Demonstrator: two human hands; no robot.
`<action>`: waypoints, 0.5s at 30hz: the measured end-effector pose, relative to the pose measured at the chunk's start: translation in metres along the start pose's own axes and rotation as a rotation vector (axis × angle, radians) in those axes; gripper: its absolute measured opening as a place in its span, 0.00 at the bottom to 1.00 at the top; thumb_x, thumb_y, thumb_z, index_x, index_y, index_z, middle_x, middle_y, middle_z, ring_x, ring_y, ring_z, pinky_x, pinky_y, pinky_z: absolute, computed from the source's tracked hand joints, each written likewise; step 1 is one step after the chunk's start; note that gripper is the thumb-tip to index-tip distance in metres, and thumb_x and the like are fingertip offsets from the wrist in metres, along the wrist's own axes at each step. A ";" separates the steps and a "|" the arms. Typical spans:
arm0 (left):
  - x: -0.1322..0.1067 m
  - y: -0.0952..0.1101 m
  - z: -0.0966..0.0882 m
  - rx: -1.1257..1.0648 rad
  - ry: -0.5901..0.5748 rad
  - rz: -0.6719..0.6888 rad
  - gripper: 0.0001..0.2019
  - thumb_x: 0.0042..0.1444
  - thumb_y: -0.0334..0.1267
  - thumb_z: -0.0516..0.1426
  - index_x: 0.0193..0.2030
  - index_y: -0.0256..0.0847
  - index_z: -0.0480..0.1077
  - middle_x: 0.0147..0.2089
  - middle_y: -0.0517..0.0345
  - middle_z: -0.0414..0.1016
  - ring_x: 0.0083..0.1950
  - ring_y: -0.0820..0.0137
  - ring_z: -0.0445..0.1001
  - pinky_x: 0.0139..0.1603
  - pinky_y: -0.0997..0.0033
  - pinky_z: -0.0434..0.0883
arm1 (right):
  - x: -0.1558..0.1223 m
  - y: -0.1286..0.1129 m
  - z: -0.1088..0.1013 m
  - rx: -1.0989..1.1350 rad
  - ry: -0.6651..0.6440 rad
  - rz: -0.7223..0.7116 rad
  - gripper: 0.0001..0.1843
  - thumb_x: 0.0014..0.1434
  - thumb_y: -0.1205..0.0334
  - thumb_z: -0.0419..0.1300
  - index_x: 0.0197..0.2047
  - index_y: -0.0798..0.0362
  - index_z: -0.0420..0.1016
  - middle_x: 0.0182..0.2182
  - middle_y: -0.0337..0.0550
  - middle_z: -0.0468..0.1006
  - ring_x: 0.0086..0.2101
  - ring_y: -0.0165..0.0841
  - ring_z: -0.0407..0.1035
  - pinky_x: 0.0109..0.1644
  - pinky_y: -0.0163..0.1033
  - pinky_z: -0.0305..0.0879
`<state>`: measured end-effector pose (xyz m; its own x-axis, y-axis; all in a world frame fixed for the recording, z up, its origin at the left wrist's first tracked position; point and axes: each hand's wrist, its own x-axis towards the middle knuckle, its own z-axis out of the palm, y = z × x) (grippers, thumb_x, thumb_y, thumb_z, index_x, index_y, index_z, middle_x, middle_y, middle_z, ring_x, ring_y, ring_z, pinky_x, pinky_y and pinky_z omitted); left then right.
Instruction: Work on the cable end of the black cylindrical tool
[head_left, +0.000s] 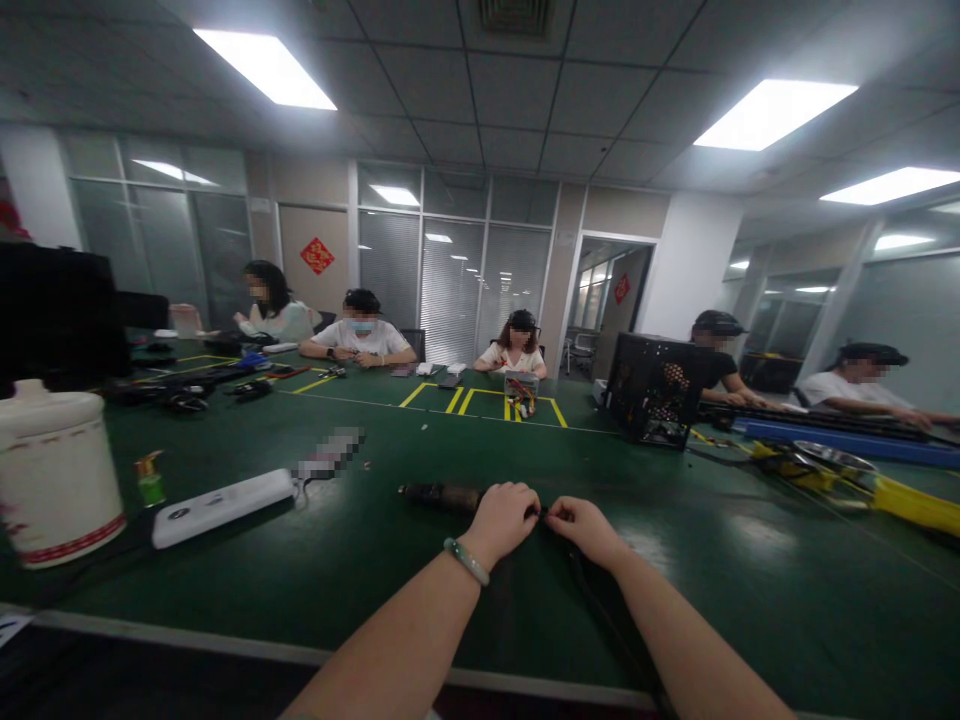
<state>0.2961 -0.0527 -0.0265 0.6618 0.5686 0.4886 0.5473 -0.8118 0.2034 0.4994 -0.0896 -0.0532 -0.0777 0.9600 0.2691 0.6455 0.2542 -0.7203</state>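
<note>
A dark, cylindrical electric screwdriver [439, 497] lies on the green table, its narrow tip pointing left. My left hand [506, 515], with a jade-like bangle [466, 562] on the wrist, is closed over its back end, which the fingers hide. Just to the right, my right hand [585, 528] is closed in a pinch on a black cable [600, 600] close to that end. The fingertips of both hands are a small gap apart. From there the cable runs down beneath my right forearm toward the table's front edge.
On the left stand a lidded white container [56, 480], a white power strip [225, 507] and a small green bottle [150, 480]. A black computer case [649, 390] is at the back right, near yellow straps [915, 505]. Several people work around the table's far side.
</note>
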 end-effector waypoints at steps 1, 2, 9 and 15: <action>0.000 0.000 0.000 -0.002 -0.002 -0.002 0.03 0.59 0.37 0.57 0.39 0.45 0.72 0.42 0.60 0.73 0.46 0.65 0.70 0.46 0.65 0.63 | 0.000 0.000 0.000 0.002 -0.001 0.002 0.09 0.56 0.57 0.61 0.32 0.55 0.75 0.25 0.37 0.74 0.26 0.30 0.66 0.29 0.31 0.58; 0.000 0.000 0.000 -0.005 -0.003 -0.005 0.03 0.59 0.37 0.57 0.39 0.45 0.72 0.42 0.60 0.73 0.46 0.65 0.70 0.46 0.65 0.63 | 0.000 0.000 0.000 0.003 -0.001 0.005 0.09 0.56 0.57 0.61 0.32 0.55 0.75 0.25 0.37 0.74 0.27 0.30 0.66 0.29 0.31 0.58; 0.000 0.004 -0.004 0.013 -0.039 -0.033 0.04 0.60 0.38 0.56 0.40 0.44 0.72 0.44 0.57 0.73 0.48 0.65 0.69 0.48 0.65 0.63 | 0.001 0.000 -0.001 -0.012 -0.008 0.005 0.09 0.56 0.57 0.61 0.32 0.54 0.75 0.26 0.38 0.76 0.28 0.30 0.67 0.30 0.32 0.59; -0.001 0.005 -0.005 0.027 -0.029 -0.021 0.04 0.60 0.37 0.56 0.40 0.44 0.72 0.44 0.59 0.73 0.47 0.66 0.69 0.48 0.65 0.64 | 0.000 -0.002 -0.002 -0.015 -0.016 0.023 0.09 0.56 0.57 0.61 0.32 0.54 0.75 0.27 0.38 0.76 0.28 0.31 0.68 0.31 0.32 0.60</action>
<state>0.2956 -0.0583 -0.0217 0.6641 0.5898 0.4595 0.5751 -0.7957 0.1901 0.4994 -0.0905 -0.0506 -0.0745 0.9674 0.2420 0.6582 0.2300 -0.7168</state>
